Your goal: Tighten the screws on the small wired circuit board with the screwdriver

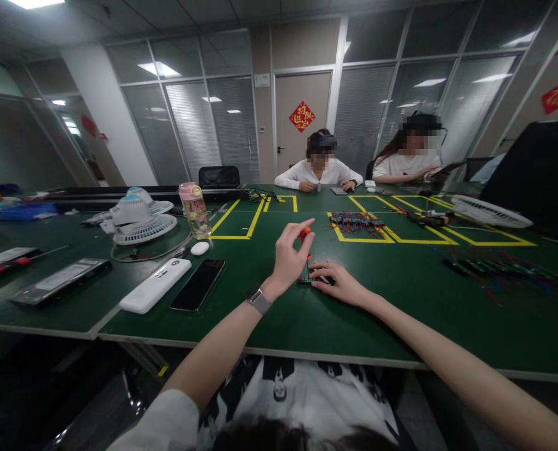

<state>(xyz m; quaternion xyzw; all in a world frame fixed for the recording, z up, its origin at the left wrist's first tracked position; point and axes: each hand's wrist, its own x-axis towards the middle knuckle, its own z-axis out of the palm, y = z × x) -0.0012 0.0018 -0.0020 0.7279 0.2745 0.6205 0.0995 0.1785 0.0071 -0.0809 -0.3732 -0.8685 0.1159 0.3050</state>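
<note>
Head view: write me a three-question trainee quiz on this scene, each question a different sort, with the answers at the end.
1. True or false: the watch is worn on the wearer's right wrist.
2. Fill in the blank: the boxes marked out on the green table are outlined in ____ tape.
3. Short answer: which of the wearer's hands is at the handle of the orange-handled tool?

Key:
1. False; it is on the left wrist.
2. Yellow.
3. The left hand.
</note>
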